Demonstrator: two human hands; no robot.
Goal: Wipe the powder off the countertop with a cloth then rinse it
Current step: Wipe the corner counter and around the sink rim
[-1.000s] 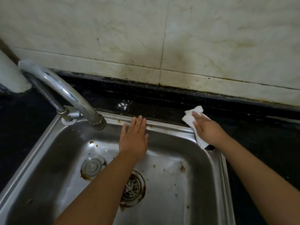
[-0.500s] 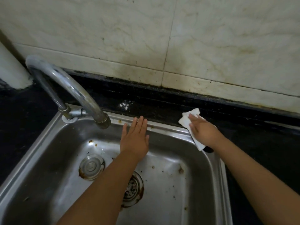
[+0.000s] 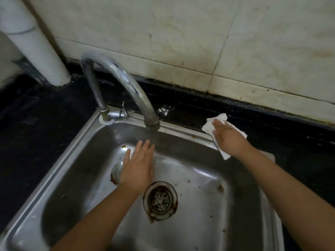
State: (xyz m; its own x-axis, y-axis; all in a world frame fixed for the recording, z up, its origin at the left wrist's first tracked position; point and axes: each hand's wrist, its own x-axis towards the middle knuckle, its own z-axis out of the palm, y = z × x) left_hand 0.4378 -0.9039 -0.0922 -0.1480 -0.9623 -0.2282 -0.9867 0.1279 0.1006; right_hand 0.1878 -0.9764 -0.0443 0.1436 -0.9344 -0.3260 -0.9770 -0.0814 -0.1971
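A white pipe [image 3: 36, 51] stands far left of both hands, on the dark counter [image 3: 45, 115]. The tap [image 3: 126, 84] arches over the sink [image 3: 76, 151], its spout just beyond the left hand's fingertips.

The left hand [image 3: 138, 166] hangs over the basin with fingers straight and together, holding nothing. A second ago its fingertips lay at the sink's back rim; it has since drawn back toward the drain [image 3: 160, 200], so it no longer braces there, and it seems free for the tap when rinsing comes.

The powder [image 3: 164, 111] sits between the hands, behind the rim, a small white patch unchanged. The right hand [image 3: 229, 138], flat with fingers straight, presses the cloth [image 3: 211, 125] onto the counter at the sink's back right corner. It has crept slightly left, yet remains well short of the powder. Wiping, I judge, is barely begun; the stroke must run further left.
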